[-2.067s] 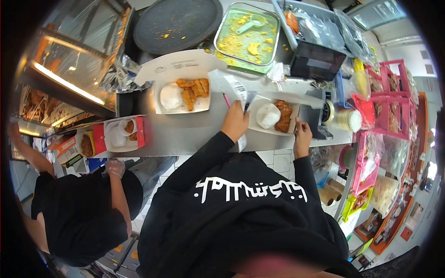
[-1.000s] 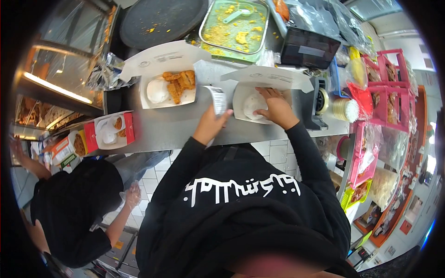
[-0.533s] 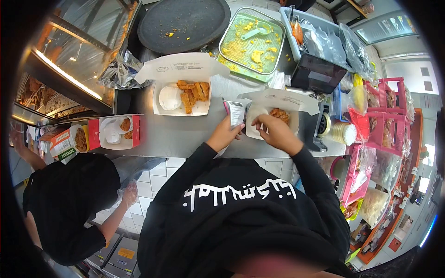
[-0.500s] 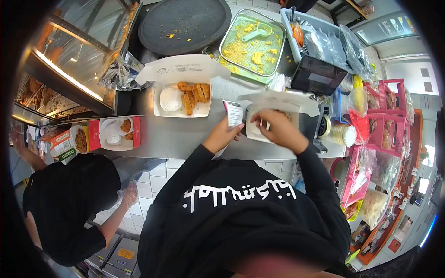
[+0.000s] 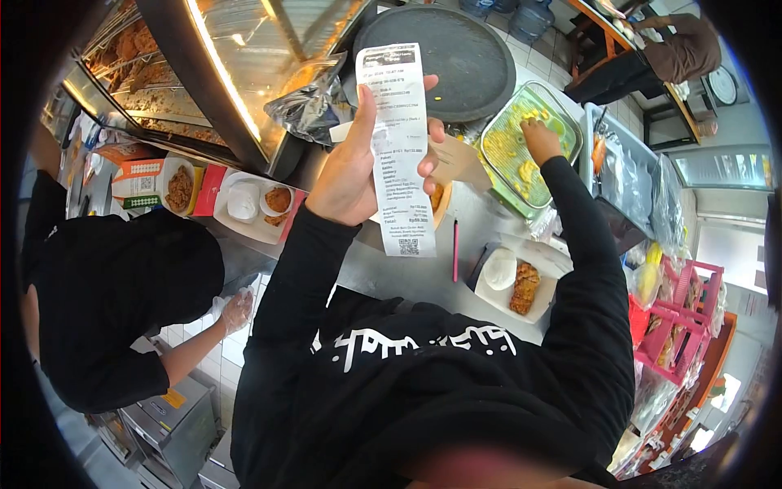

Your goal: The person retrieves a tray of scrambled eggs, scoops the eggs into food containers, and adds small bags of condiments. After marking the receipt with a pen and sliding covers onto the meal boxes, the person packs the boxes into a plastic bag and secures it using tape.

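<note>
My left hand [image 5: 352, 155] holds up a long printed receipt [image 5: 399, 147], thumb at its left edge and fingers behind and around its right side. My right hand [image 5: 541, 143] reaches into the glass-like rectangular tray [image 5: 528, 196] of yellow crumbs. Its fingers are closed at the handle of a pale green scoop [image 5: 557, 125], partly hidden by the hand. Below my right forearm, an open paper box [image 5: 481, 287] holds white rice [image 5: 497, 269] and fried chicken [image 5: 525, 288]. Another open box [image 5: 464, 163] lies mostly hidden behind the receipt. A pink pen [image 5: 455, 251] lies between them.
A lit fried-chicken display case [image 5: 244, 90] stands at left, near a dark round tray [image 5: 481, 65]. Red-sided food boxes [image 5: 213, 191] line the counter. A gloved co-worker [image 5: 122, 301] stands at left; another person [image 5: 684, 53] is at far right. A grey-blue bin [image 5: 599, 175] holds packaging.
My left hand has raised the receipt and turned its print towards me. My right hand has left the right-hand box for the crumb tray and its scoop. The view has turned left.
</note>
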`<state>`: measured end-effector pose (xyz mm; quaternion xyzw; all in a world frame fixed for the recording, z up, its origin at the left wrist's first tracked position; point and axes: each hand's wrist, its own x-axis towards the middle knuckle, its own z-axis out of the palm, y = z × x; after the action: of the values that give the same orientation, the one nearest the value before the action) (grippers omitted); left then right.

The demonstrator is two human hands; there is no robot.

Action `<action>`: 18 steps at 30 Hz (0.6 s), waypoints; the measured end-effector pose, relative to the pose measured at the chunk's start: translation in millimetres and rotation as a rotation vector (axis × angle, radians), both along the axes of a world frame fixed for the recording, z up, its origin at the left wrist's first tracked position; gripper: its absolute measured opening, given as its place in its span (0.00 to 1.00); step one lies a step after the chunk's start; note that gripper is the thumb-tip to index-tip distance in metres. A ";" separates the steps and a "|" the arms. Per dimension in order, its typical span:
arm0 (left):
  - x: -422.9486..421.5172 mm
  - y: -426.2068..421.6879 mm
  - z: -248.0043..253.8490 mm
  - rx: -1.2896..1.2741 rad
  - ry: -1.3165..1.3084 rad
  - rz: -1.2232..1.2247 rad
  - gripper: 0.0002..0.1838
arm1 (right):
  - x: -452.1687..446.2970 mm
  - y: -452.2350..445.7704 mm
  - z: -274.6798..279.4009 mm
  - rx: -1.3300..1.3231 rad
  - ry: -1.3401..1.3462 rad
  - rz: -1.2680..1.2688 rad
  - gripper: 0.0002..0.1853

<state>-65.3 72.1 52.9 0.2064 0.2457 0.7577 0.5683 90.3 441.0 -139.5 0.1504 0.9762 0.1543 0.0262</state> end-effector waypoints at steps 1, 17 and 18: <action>-3.4 1.2 0.4 -0.002 0.012 0.004 0.41 | 2.9 3.9 1.3 0.001 -0.025 0.009 0.07; -3.5 34.4 -7.1 0.004 -0.010 -0.063 0.40 | -40.5 -50.8 123.2 -1.785 0.735 -0.367 0.23; -0.9 36.3 -4.9 -0.020 -0.010 -0.049 0.40 | -35.3 -53.5 124.4 -1.836 0.639 -0.385 0.24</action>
<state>-66.3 108.4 48.0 0.2028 0.2452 0.7421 0.5899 55.0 387.5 -15.2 0.2624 0.6371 -0.7167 -0.1074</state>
